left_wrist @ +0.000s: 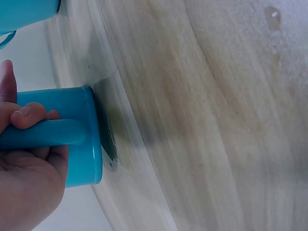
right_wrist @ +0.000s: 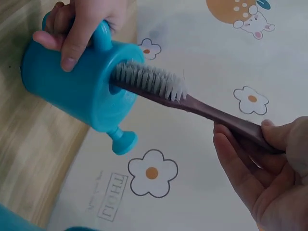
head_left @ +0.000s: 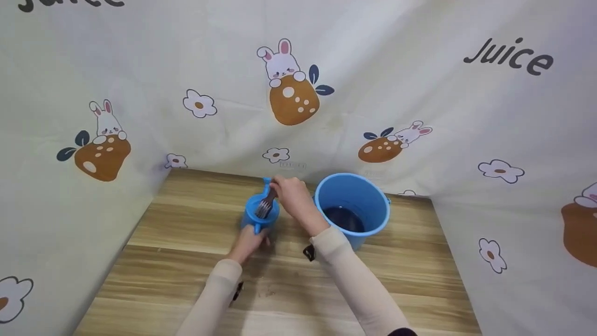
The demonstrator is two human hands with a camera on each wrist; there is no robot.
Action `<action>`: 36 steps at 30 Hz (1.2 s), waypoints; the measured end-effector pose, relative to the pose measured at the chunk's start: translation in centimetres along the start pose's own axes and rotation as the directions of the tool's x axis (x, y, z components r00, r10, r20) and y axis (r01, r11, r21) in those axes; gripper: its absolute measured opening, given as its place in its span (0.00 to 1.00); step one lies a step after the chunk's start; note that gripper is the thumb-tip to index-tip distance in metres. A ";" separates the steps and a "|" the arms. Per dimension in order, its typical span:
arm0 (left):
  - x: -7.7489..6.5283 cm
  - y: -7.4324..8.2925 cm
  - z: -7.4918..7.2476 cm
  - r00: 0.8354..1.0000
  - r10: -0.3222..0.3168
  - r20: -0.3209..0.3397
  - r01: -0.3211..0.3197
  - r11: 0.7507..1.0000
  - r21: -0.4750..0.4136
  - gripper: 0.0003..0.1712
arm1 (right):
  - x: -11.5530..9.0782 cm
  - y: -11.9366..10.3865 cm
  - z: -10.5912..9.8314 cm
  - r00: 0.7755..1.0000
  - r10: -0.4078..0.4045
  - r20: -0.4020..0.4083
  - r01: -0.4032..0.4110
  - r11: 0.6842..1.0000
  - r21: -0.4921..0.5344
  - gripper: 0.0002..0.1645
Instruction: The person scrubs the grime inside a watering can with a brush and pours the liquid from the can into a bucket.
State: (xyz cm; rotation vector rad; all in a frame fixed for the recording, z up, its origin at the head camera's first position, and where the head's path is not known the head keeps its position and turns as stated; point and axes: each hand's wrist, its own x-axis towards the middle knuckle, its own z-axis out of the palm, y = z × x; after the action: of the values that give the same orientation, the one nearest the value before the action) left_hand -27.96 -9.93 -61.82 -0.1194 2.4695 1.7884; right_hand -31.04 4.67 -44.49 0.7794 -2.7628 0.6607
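Observation:
A blue toy watering can (head_left: 247,218) stands on the wooden table, its spout toward the back wall. My left hand (head_left: 248,242) grips the can's handle (left_wrist: 43,134), fingers wrapped round it in the left wrist view. My right hand (head_left: 295,198) holds a brown scrubbing brush (right_wrist: 211,111) by the end of its handle, between thumb and fingers. The tip of the brush head reaches into the round opening in the can's top (right_wrist: 114,94). Most of its pale bristles (right_wrist: 151,79) show outside the opening.
Right of the can stands a blue bucket (head_left: 380,217) with dark-looking liquid (head_left: 344,218) at its bottom. Wet spots (left_wrist: 272,18) mark the wooden table (head_left: 186,233). A printed cloth (head_left: 224,56) with rabbits and flowers hangs round the table's back and sides.

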 end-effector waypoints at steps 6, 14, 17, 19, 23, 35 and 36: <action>0.0 0.1 0.1 1.000 0.028 0.006 -0.028 0.998 0.049 0.18 | 0.7 0.7 -0.1 0.998 -0.015 0.063 0.014 1.000 0.005 0.13; -0.1 0.3 0.1 1.000 -0.005 0.028 0.002 0.996 0.088 0.19 | 0.1 0.7 1.4 0.999 0.048 -0.006 -0.048 0.997 -0.054 0.12; -0.1 0.4 0.1 1.000 0.004 0.023 -0.007 0.995 0.104 0.19 | 0.0 0.7 1.9 0.998 0.059 -0.018 -0.060 0.997 -0.051 0.11; 0.0 0.3 0.0 1.000 0.023 0.021 -0.025 0.993 0.119 0.20 | 0.0 0.7 2.3 0.998 0.057 -0.021 -0.058 0.997 -0.050 0.11; 0.0 0.3 0.0 1.000 0.024 0.015 -0.026 0.987 0.160 0.20 | -0.3 0.7 2.9 0.999 0.048 -0.006 -0.048 0.997 -0.063 0.12; 0.0 0.6 -0.1 0.999 0.007 0.032 -0.011 0.992 0.128 0.19 | -0.3 0.9 4.1 0.997 0.075 0.004 -0.075 0.997 -0.029 0.10; 0.0 0.6 -0.1 0.999 0.006 0.032 -0.010 0.992 0.126 0.19 | -0.3 0.9 4.2 0.997 0.075 0.008 -0.075 0.997 -0.021 0.10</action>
State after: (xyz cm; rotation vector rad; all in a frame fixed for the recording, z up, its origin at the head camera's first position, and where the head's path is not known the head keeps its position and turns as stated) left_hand -27.99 -9.80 -61.22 -0.0717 2.5554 1.6177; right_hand -31.55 3.53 -48.66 0.6787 -2.8147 0.6430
